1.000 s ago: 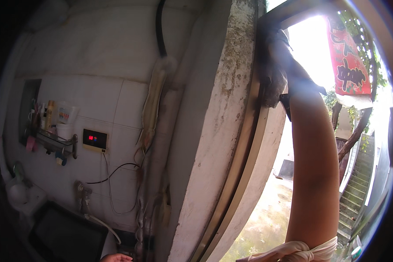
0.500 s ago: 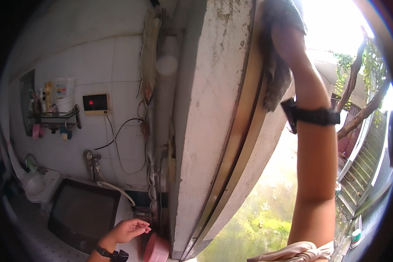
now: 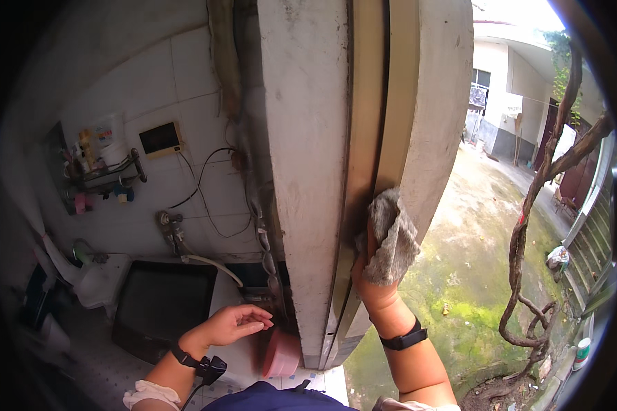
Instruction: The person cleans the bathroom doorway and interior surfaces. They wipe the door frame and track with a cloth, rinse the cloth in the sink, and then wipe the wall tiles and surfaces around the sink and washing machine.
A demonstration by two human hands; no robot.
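My right hand (image 3: pixel 373 277) grips a grey cloth (image 3: pixel 393 240) and presses it against the brown window frame (image 3: pixel 367 137) at the edge of a rough concrete wall pillar (image 3: pixel 305 151). A black band sits on that wrist. My left hand (image 3: pixel 236 323) hovers low over the counter with its fingers loosely curled and nothing in it, next to a pink bowl (image 3: pixel 281 353). A black wrist strap with a cable hangs from the left wrist.
A dark sink basin (image 3: pixel 159 305) lies below a tap (image 3: pixel 171 229) on the white tiled wall. A wire shelf (image 3: pixel 103 175) holds bottles, beside a small wall panel (image 3: pixel 160 139). Outside are a mossy yard (image 3: pixel 473 274), a twisted tree trunk (image 3: pixel 528 233) and a white building (image 3: pixel 507 103).
My right hand has slid the cloth from the top of the frame down to its lower part. The view tilted down, and my left hand came further into view above the counter.
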